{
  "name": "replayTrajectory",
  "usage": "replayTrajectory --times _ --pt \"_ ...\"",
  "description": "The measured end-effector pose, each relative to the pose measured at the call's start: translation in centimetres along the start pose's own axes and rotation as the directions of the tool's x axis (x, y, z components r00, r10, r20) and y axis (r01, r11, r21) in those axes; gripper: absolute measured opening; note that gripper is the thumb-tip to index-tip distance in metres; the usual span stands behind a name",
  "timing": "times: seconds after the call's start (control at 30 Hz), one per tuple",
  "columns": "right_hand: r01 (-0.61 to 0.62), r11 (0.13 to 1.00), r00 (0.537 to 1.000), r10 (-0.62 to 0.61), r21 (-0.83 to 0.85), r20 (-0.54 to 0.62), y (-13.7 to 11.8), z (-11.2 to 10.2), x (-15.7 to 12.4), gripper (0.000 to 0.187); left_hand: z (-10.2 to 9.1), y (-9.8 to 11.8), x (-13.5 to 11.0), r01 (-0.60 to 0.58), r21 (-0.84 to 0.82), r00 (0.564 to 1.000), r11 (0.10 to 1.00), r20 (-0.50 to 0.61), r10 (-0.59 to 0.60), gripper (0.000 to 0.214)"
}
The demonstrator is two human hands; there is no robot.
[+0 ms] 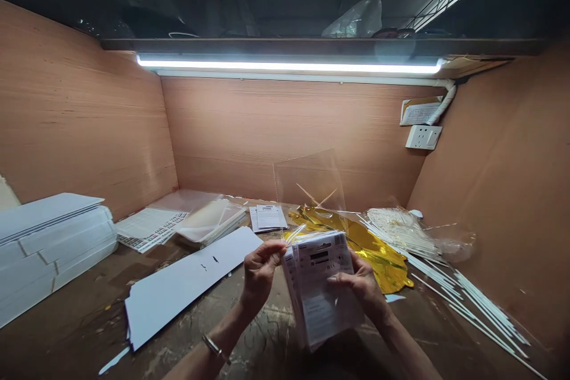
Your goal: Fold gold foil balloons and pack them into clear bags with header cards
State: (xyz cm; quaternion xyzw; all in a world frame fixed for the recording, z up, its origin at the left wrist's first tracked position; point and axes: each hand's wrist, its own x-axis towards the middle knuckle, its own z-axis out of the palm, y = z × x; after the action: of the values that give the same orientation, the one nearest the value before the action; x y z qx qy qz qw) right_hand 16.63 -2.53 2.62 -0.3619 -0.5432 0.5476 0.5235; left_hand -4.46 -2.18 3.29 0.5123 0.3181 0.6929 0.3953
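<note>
Leaflet pack (320, 291) looks well controlled, with your left hand (260, 273) pinching the clear plastic film (294, 234) up top and your right hand (363, 288) gripping its side.

Booth lined with pinkish wood-veneer panels: back wall (285, 124), left wall (84, 113), right wall (485, 190). Lit fluorescent tube (289, 65) under a dark overhead shelf (320, 44) (strong glare). White wall socket (423, 137) near the right corner, below white conduit (445, 105). Scuffed brown worktop (66, 350).
</note>
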Motion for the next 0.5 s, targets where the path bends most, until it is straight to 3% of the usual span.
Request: replayTrajectory --times 0.07,0.13,0.2,0.27,0.37,0.5 --pt "-0.005 1.0 1.0 0.005 -0.001 -0.007 0.1 -0.1 -0.1 0.042 -0.6 0.8 0.2 0.037 0.03 0.988 0.999 0.148 -0.041 0.014" --pt "-0.002 1.0 1.0 0.002 -0.006 -0.014 0.3 -0.2 -0.1 0.04 -1.1 1.6 0.4 0.1 0.013 0.946 0.995 0.309 -0.099 0.021" --pt "0.0 1.0 1.0 0.0 -0.017 -0.016 0.4 -0.4 -0.2 0.039 -1.3 1.9 0.7 0.15 -0.002 0.91 0.989 0.39 -0.137 0.027" --pt "-0.002 1.0 1.0 0.001 -0.029 -0.018 0.4 -0.5 -0.3 0.039 -1.2 1.7 0.9 0.153 0.014 0.922 0.988 0.357 -0.148 0.024" --pt "-0.02 0.999 1.0 0.019 -0.041 -0.024 0.5 -0.6 -0.4 0.038 -0.6 0.8 1.1 0.123 0.046 0.971 0.991 0.202 -0.129 0.017" --pt "-0.031 0.999 0.999 0.029 -0.039 -0.046 0.8 -0.3 -0.5 0.038 0.7 -0.7 1.4 0.048 0.098 0.998 0.994 0.032 -0.051 0.007"
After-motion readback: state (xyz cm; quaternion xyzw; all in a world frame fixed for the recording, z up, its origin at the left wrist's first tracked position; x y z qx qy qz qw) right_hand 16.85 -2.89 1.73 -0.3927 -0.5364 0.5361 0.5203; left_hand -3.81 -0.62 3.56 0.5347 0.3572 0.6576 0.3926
